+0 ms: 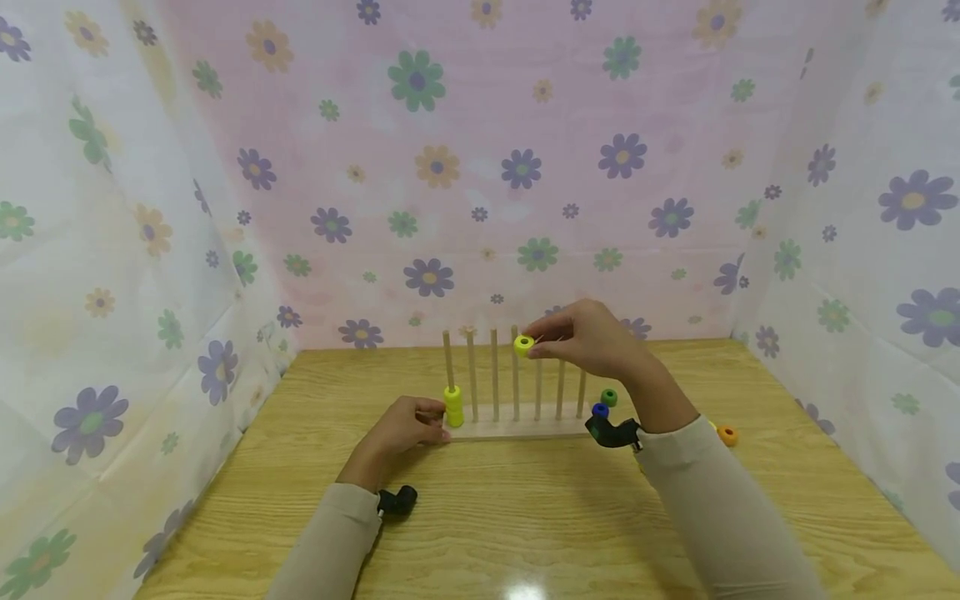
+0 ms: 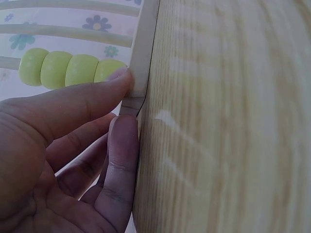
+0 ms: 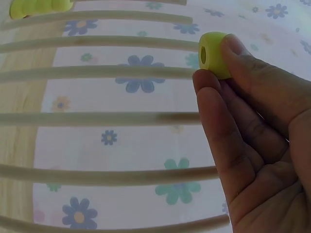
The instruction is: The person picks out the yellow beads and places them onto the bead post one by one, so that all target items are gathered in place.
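Observation:
My right hand [image 1: 596, 337] pinches a yellow bead [image 3: 219, 56] between thumb and fingertips, its hole showing. The bead is held up near the tops of the middle pegs of a wooden peg rack [image 1: 517, 430]. Several yellow beads [image 1: 453, 408] are stacked on the leftmost peg [image 1: 448, 358]; the other pegs carry none. At the rack's left end, my left hand [image 1: 405, 427] grips the corner of the base, with a fingertip [image 2: 124, 80] beside the lowest stacked bead.
Right of the rack lie a green bead [image 1: 609, 397] and a blue bead [image 1: 600, 410]. An orange bead [image 1: 727, 435] is farther right, with a bit of yellow partly hidden by the right sleeve [image 1: 697, 475]. Flowered cloth [image 1: 480, 167] surrounds the wooden table [image 1: 495, 508].

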`<state>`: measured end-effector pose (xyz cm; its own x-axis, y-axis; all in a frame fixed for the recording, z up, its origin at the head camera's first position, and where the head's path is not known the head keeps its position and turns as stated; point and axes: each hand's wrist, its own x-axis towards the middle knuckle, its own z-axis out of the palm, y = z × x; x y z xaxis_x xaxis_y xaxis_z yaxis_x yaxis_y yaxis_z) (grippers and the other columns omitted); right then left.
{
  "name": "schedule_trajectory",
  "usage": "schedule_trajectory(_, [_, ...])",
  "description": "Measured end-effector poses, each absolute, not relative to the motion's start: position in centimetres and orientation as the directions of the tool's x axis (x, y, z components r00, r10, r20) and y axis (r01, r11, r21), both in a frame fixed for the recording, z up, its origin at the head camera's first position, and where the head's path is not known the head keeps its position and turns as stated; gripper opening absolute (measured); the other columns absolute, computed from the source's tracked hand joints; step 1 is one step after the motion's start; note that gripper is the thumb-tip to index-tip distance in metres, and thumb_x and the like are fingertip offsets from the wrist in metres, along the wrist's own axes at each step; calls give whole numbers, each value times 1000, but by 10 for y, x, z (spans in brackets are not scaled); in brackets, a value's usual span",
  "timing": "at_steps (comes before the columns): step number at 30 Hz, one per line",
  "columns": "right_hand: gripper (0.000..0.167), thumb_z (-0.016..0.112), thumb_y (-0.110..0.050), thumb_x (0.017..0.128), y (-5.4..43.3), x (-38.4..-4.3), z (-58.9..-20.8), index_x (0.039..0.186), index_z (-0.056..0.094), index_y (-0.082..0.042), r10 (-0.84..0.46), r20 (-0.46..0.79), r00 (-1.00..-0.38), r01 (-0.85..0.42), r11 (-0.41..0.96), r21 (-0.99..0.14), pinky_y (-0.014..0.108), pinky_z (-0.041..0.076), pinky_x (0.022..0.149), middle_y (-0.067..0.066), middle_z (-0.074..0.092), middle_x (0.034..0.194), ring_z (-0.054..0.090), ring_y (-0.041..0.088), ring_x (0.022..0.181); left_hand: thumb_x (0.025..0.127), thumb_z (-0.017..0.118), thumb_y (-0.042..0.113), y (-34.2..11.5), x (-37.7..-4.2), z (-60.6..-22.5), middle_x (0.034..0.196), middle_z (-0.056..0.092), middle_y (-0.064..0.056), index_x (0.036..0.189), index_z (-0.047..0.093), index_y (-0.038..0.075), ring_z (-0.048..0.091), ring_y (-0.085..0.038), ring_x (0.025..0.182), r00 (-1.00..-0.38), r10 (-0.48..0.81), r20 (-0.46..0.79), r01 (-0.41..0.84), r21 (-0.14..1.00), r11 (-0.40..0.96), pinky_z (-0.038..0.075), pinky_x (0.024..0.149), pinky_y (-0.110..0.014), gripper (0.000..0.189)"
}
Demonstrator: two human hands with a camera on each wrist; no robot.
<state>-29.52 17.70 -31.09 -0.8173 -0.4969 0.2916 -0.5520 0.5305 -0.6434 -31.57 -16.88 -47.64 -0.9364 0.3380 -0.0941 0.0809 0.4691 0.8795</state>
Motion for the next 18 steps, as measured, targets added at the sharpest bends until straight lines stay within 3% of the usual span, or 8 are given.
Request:
schedule_trajectory(11, [21,79,-26,94,162,-299,-307,115,81,-24,-510,320,-799,-584,531,-614,33,61,76,-9,79,104,74,8,90,88,84,12,-170,-316,-478,121,70,-14,141,64,3,67,-19,99,-934,346,-93,83,882,464,61,83,-35,57])
schedule_trajectory(18, [18,80,-25,93,152,-299,-302,111,82,-24,-494,302,-815,-552,505,-664,33,62,78,-7,79,105,75,9,91,88,84,11,-169,-315,-477,120,69,-13,140,64,3,66,-19,100,-937,335,-96,79,879,471,61,82,-35,57])
